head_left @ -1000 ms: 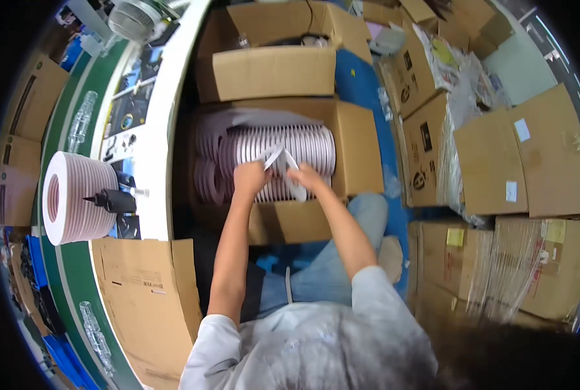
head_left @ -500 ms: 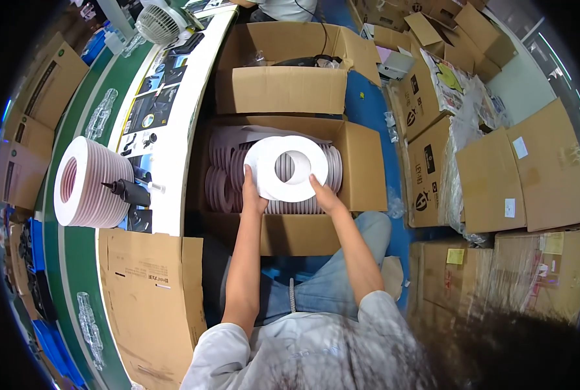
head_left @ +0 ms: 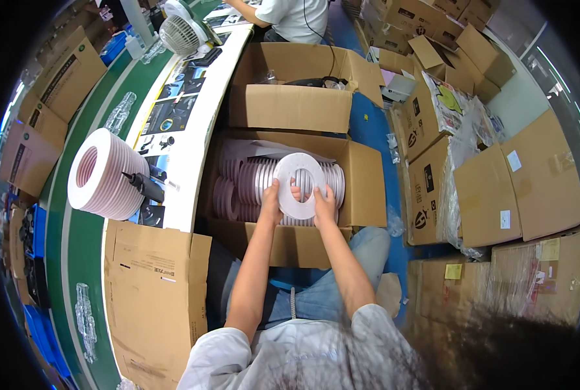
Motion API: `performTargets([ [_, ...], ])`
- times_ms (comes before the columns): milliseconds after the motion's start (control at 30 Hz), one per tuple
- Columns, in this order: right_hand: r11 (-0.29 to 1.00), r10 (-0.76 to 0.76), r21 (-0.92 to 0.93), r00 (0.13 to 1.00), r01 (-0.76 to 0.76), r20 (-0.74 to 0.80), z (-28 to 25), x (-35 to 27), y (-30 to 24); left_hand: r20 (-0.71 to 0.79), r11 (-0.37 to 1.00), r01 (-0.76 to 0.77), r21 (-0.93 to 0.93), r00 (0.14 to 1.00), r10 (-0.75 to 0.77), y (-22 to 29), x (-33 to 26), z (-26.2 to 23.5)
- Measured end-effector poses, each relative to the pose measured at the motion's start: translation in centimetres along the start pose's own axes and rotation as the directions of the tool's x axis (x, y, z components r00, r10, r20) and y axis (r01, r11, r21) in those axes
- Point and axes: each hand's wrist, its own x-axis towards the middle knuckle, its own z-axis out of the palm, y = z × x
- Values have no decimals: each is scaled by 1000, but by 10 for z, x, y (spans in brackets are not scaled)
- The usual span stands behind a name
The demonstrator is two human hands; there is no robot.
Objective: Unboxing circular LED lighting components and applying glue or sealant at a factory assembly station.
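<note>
Log, head view, watched from my remote station. Long white counter runs up the left side. To its right, between counter and legs, stands an open brown cardboard box; packed in it on edge are rows of pinkish-white flat rings. A thick column of matching white rings rests at the counter's left edge.

The piece I am handling, a flat white ring with a round central hole, is held above the box, in front of the packed rows. Whether it is one layer or several, I cannot tell.

Judgement on handling: grip pressure should be equal at both sides so the face does not bow, and the rim needs to clear the row edges below. Separating the layers with the thumbs would show any doubled piece.

Pose: both forearms reach forward from the lower edge, converging on the ring. Left hand and right hand are closed on its left and lower-right rim, thumbs in front; fingertips behind it show through the hole.
</note>
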Motion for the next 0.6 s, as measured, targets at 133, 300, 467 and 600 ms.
performTargets([
  [133,980,-75,-188,996,65,-51,13,-5,2,-34,983,-9,181,999,16,14,-11,6],
  [300,922,-323,-258,940,288,-106,28,-17,-20,-14,689,-125,713,981,193,54,-28,63],
  [467,797,-575,-262,817,545,-48,105,-31,-64,84,64,-194,979,669,739,141,-46,132],
  [600,832,-554,92,828,547,90,191,-69,-105,198,-191,-72,979,557,807,240,-37,145],
])
